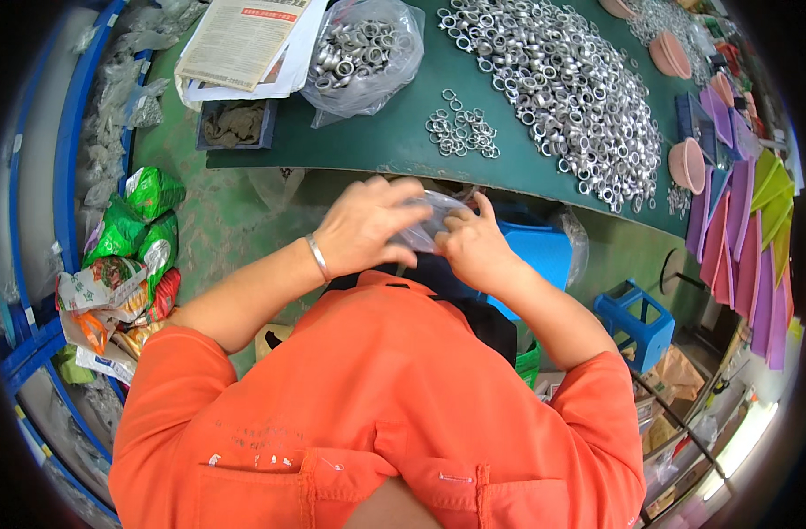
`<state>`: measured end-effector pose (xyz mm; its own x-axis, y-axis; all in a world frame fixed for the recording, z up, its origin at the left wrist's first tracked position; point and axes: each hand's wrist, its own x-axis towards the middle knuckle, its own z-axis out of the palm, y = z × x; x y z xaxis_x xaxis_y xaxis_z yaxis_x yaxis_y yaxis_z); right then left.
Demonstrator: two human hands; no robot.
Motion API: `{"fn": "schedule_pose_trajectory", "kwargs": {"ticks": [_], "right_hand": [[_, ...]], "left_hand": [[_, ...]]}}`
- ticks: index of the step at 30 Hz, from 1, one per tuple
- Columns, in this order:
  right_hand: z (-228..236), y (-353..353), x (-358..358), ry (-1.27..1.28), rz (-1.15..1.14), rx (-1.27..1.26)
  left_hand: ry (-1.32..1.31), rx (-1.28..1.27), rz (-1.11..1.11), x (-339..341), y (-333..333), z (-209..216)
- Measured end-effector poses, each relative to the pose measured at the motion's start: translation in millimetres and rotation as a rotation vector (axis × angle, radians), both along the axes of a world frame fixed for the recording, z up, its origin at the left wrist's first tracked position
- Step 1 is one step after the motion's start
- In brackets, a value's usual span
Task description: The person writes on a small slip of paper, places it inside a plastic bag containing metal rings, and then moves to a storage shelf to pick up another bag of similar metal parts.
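Note:
A clear plastic bag [427, 220] is between my hands, just in front of the table's near edge. My right hand [478, 247] pinches the bag's right side with curled fingers. Beside the bag's left side is my left hand [368, 220], its thumb apart from its fingers and the fingertips slightly blurred. A metal band circles my left wrist. On the green table [359, 145] beyond lie a large heap of silver metal rings [562, 88] and a small group of rings [461, 132]. An open plastic bag [368, 53] full of rings stands to their left.
Newspaper and papers [244, 44] lie at the table's left, above a small box [235, 123] with a brown cloth. Pink bowls [686, 165] and coloured bins [738, 212] line the right. Blue stools [637, 322] stand below. Blue shelving [63, 159] and bagged goods [125, 220] flank the left.

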<state>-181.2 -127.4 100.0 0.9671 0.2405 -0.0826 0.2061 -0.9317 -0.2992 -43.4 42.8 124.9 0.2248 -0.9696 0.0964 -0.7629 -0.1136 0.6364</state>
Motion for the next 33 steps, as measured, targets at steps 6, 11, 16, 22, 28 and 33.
{"fn": "schedule_pose_trajectory", "kwargs": {"ticks": [6,11,16,22,28,33], "right_hand": [[-26.2,-46.4,15.7,0.156,-0.344,0.836],[-100.9,-79.5,56.7,-0.299,-0.700,0.237],[-121.0,-93.7,102.6,-0.379,-0.776,0.402],[-111.7,-113.3,87.3,-0.293,-0.795,0.569],[-101.7,-134.9,50.6,0.035,-1.184,1.037],[-101.7,-146.2,35.3,0.078,-1.199,1.030]], "left_hand": [[-0.008,0.158,-0.324,0.7,5.4,-41.9],[-0.079,0.108,-0.423,-4.2,-8.1,-49.2],[-0.099,0.197,-0.368,-7.8,-15.9,-57.0],[0.037,0.174,-0.384,-2.3,-24.3,-71.5],[0.013,0.161,-0.297,-8.8,-52.4,-86.1],[-0.019,0.255,-0.214,-13.5,-71.2,-92.2]]}}
